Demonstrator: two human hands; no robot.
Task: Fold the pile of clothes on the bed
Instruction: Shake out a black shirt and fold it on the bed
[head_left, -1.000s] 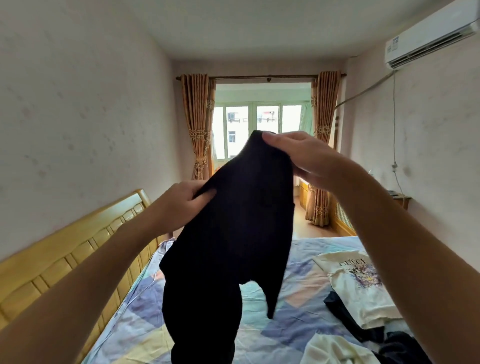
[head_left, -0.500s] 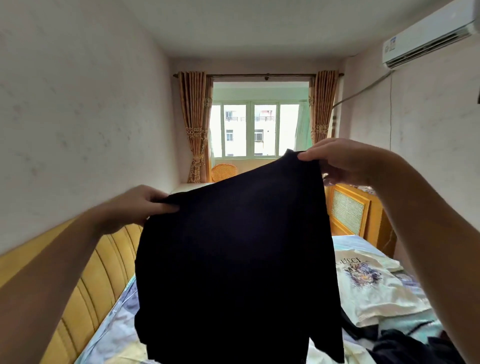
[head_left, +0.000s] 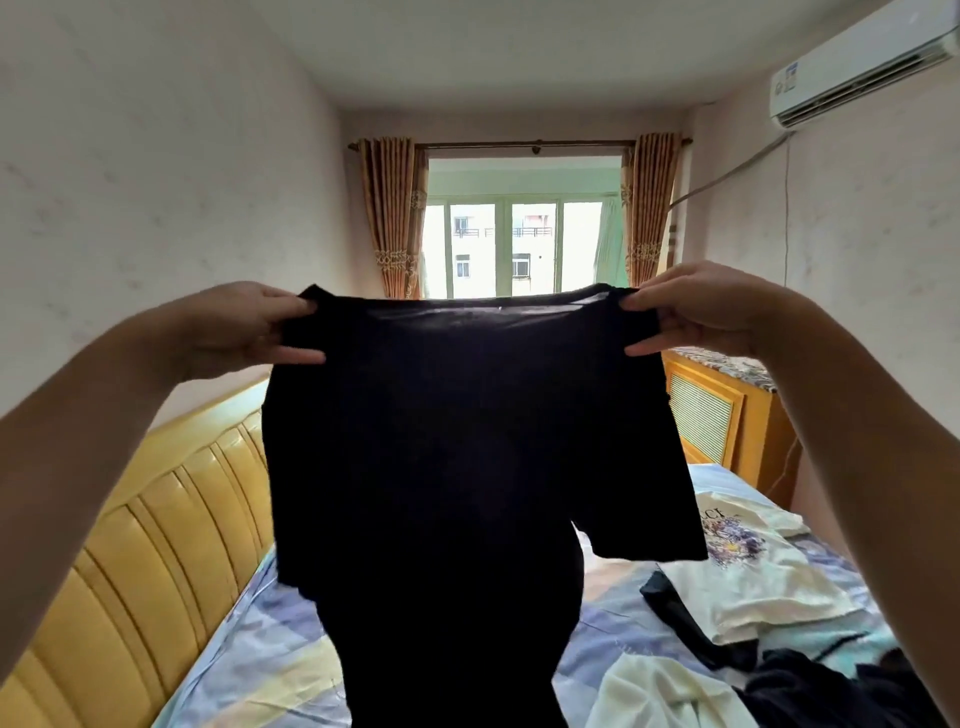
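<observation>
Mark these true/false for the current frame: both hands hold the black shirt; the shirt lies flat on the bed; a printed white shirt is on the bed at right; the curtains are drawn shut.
1. Left hand and right hand both hold the black shirt: true.
2. Shirt lies flat on the bed: false; it hangs in the air, held by its shoulders.
3. Printed white shirt on the bed, right: true.
4. Curtains drawn shut: false; they are pulled aside, window exposed.

T-shirt (head_left: 467, 441) held up over bed (head_left: 249, 660), between left hand (head_left: 244, 327) and right hand (head_left: 701, 312). Headboard (head_left: 156, 545) left; clothes pile (head_left: 753, 623) right, on bed. Window (head_left: 519, 244) behind.
</observation>
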